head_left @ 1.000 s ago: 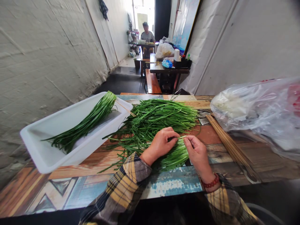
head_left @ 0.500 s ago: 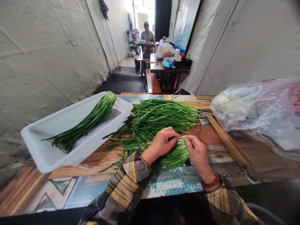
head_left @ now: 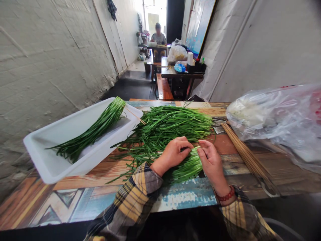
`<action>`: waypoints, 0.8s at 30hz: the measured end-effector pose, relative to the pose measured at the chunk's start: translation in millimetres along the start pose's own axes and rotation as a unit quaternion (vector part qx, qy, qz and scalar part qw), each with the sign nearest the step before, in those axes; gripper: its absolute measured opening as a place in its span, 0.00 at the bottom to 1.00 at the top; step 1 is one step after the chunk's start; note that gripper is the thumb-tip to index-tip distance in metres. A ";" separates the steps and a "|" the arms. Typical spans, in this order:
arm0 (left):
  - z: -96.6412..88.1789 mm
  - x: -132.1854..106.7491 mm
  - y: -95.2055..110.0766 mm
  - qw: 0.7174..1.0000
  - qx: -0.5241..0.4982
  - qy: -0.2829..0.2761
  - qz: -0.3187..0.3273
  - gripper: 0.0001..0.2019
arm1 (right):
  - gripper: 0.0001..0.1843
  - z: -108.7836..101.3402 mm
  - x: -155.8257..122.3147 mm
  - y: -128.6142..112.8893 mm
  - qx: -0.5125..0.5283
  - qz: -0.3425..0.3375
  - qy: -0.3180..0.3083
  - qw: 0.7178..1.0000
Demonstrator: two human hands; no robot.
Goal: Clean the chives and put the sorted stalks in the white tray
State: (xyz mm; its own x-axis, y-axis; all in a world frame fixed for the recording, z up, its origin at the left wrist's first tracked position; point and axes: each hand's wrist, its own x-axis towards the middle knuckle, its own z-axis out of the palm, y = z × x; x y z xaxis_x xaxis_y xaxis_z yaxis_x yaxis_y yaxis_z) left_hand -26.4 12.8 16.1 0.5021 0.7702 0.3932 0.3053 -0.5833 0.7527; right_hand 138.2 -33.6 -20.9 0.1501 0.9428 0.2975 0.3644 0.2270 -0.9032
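My left hand [head_left: 177, 151] is closed, thumb and forefinger pinching pale chive stalks whose ends point right. Just beyond those ends is my right hand [head_left: 210, 157], its thumb and forefinger parted around the tip; I see nothing gripped in it. Under and between both hands lies a small bunch of chives [head_left: 188, 167], pale ends to the right. Behind it a larger pile of green chives [head_left: 173, 122] spreads over the table. A tidy chive bundle [head_left: 92, 132] rests inside the white plastic tray [head_left: 37, 160] on the left, its pale ends over the far rim.
Thin wooden skewers [head_left: 242, 150] lie in a bundle at the right, near a clear plastic bag [head_left: 273, 113] with pale contents. Two sticks [head_left: 135, 114] cross the tray's right rim. Farther back, a person [head_left: 157, 38] sits at another table, past a wooden bench [head_left: 164, 87].
My right thumb and forefinger have spread apart from their pinch at the stalk tip. My left hand keeps its hold in nearly the same place.
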 end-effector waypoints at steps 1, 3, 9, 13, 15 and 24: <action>0.3 0.0 0.2 1.000 -0.005 -0.002 -0.001 0.08 | 0.15 -0.3 0.0 -0.8 -0.014 -0.006 -0.007 1.000; 0.6 0.0 1.4 1.000 -0.016 -0.003 -0.001 0.08 | 0.12 -0.7 0.3 -1.8 -0.035 -0.022 -0.009 0.999; 0.9 -0.7 4.9 0.999 -0.009 -0.015 -0.028 0.05 | 0.12 -1.5 3.2 -4.3 -0.051 -0.045 -0.010 0.998; 2.8 -1.2 2.8 0.996 -0.008 -0.076 -0.055 0.11 | 0.15 -2.7 3.7 -11.2 -0.049 -0.056 -0.014 0.997; 3.2 -0.5 1.8 0.991 -0.018 -0.115 -0.069 0.13 | 0.18 -2.8 3.3 -14.8 -0.039 -0.055 -0.014 0.998; -3.5 2.5 2.3 0.978 -0.096 -0.124 -0.134 0.12 | 0.27 -10.5 6.6 -10.4 0.065 -0.001 0.013 0.998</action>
State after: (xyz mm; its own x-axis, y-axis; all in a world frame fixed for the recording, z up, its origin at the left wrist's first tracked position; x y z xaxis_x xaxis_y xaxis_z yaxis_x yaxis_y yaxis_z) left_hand -27.3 14.3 20.7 0.6140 0.7880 0.0462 0.3063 -0.2918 0.9061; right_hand 145.1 -32.3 -6.4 0.1743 0.9361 0.3056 0.2434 0.2597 -0.9345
